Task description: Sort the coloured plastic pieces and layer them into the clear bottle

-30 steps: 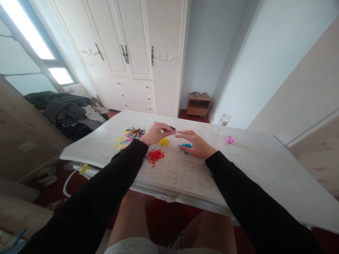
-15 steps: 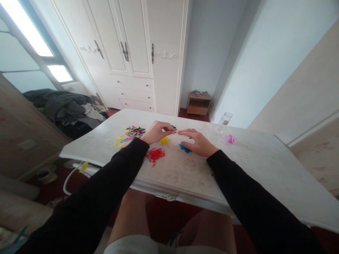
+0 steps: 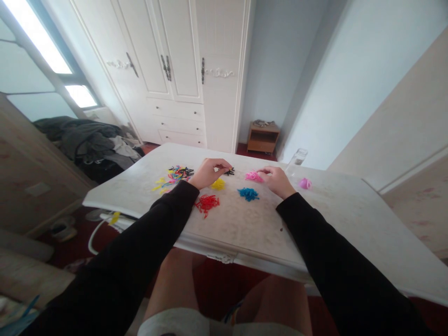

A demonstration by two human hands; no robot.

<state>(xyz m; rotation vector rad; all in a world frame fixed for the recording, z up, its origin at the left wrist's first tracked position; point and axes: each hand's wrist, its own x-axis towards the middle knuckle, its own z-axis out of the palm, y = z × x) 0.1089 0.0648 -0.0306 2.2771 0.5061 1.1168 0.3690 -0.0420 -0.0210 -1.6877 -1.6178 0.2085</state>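
Note:
My left hand (image 3: 211, 172) is closed in a pinch just over the small black pile (image 3: 229, 171); what its fingertips hold is too small to make out. Beside the pink pile (image 3: 253, 176), my right hand (image 3: 276, 180) has its thumb and fingers together, touching the pile's right edge; any piece between them is hidden. All the piles are of thin, short, band-like strips. Under the left wrist sits a yellow pile (image 3: 218, 184), with a red pile (image 3: 207, 204) nearer me. A blue pile (image 3: 248, 193) lies between the hands, and a mixed-colour pile (image 3: 178, 174) at the left.
A clear glass bottle or jar (image 3: 297, 158) and a pink-purple round object (image 3: 305, 183) stand right of my right hand. The white table (image 3: 332, 233) has its front edge above my legs. Behind it are a white wardrobe (image 3: 178, 112) and a small wooden cabinet (image 3: 262, 138).
My right hand has moved right, away from my left fingertips, to the pink pile. The pink and blue piles now show. My left hand has stayed almost in place.

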